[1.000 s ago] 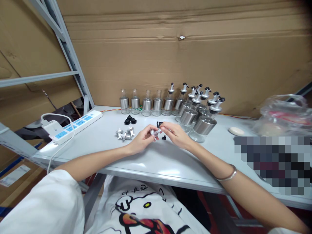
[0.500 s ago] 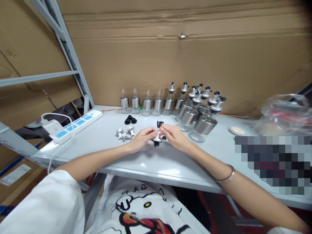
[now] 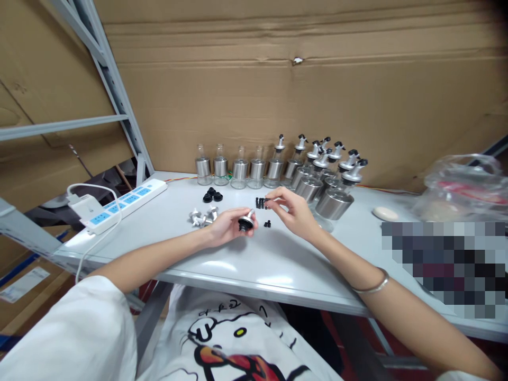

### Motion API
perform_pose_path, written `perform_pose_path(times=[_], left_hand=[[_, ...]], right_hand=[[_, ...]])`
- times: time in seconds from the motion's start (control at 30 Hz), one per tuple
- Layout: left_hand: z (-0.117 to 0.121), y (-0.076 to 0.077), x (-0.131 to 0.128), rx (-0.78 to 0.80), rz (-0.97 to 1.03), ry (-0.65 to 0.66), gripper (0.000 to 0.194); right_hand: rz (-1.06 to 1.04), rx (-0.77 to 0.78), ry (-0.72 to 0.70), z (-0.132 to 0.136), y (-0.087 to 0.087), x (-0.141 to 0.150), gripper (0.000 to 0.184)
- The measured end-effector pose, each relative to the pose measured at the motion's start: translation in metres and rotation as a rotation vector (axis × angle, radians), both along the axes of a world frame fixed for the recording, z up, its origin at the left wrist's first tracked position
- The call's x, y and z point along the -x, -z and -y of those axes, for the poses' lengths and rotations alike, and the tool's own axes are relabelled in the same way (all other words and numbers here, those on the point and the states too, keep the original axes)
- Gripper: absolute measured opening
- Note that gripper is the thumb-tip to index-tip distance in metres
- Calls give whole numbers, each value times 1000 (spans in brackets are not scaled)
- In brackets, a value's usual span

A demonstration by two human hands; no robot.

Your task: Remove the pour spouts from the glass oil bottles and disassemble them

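Observation:
My left hand (image 3: 228,226) is closed around a bottle pourer (image 3: 246,222), a silver spout with a black ribbed stopper, tilted so the stopper faces me. Thumb and finger of my right hand (image 3: 291,211) pinch at the right end of a row of small black pieces (image 3: 259,203), apparently on one of them. Tiny black caps (image 3: 268,224) lie just below that row. Left of my left hand are several silver spouts (image 3: 196,217), partly hidden by it, and behind them a few round black stoppers (image 3: 212,196).
Glass bottles with steel sleeves (image 3: 239,170) line the back; those toward the right carry pourers (image 3: 353,172). A power strip (image 3: 127,206) with a plugged-in white cable lies at left. On the right are a white oval object (image 3: 384,214) and a clear plastic bag (image 3: 464,185). Cardboard (image 3: 270,100) stands behind.
Both hands were together on the pourer. Now my left hand has turned it stopper toward me and moved slightly left, while my right hand has let go and reached up to the black pieces.

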State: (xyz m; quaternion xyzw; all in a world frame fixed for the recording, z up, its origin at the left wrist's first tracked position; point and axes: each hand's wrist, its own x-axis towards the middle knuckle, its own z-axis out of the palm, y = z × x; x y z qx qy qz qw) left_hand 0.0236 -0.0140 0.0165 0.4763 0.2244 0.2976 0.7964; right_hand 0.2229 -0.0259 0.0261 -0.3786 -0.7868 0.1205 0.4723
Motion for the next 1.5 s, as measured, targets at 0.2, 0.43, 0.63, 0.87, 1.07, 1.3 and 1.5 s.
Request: perform_pose_path(times=[0.2, 0.43, 0.63, 0.87, 1.07, 1.3, 1.5], left_hand=[[-3, 3, -2, -14, -18, -97, 22], [-3, 4, -2, -74, -4, -132, 26], [-4, 4, -1, -89, -15, -168, 24], [-7, 6, -1, -82, -38, -209, 25], [-6, 4, -2, -83, -48, -228, 22], [-6, 4, -2, -86, -55, -236, 21], [-5, 3, -2, -85, -58, -242, 20]], right_hand=[[195, 56, 24, -5, -1, -7, 18], [559, 78, 47, -13, 3, -17, 23], [600, 88, 32, -22, 4, -25, 19], [705, 313, 66, -23, 3, -29, 20], [731, 341, 43, -20, 0, -29, 22], [711, 393, 49, -14, -4, -23, 26], [719, 402, -26, -9, -7, -20, 29]])
